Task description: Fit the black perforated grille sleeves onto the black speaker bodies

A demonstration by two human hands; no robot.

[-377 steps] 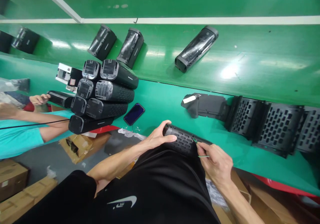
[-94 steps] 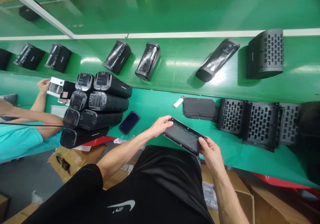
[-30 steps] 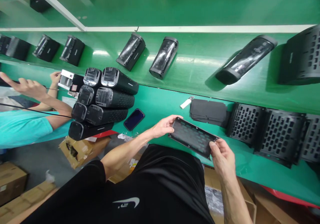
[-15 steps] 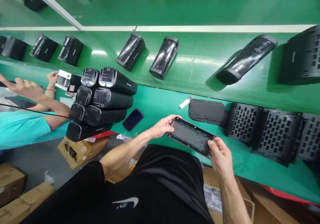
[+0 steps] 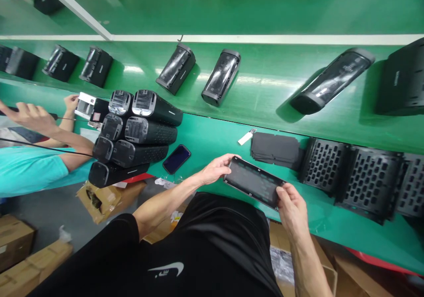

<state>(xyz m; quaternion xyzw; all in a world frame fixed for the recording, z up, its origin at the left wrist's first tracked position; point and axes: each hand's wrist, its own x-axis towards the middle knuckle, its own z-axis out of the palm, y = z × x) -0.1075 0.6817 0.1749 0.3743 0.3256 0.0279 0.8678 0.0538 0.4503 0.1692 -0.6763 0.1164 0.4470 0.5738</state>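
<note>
A black rectangular panel (image 5: 253, 181) with a dark mesh-like sheet inside its rim is held tilted over the front of the green bench. Gripping its left end is my left hand (image 5: 217, 169), thumb on top. My right hand (image 5: 292, 204) is closed on the right end, its thumb pressing the face near the corner. Beyond the panel lies a stack of thin dark sheets (image 5: 274, 149), with a small white tag-like piece (image 5: 245, 137) beside it. Black slotted panels (image 5: 323, 162) stand in a row to the right.
Several black speaker-like housings (image 5: 150, 129) are piled to the left, near a phone (image 5: 177, 159). More housings (image 5: 221, 76) sit on the green conveyor behind. At far left a co-worker's hand (image 5: 31, 118) holds a dark tool. Cardboard boxes (image 5: 106, 200) stand below the bench.
Both hands keep their hold on the panel, which has hardly moved. Housings on the conveyor appear slightly farther right.
</note>
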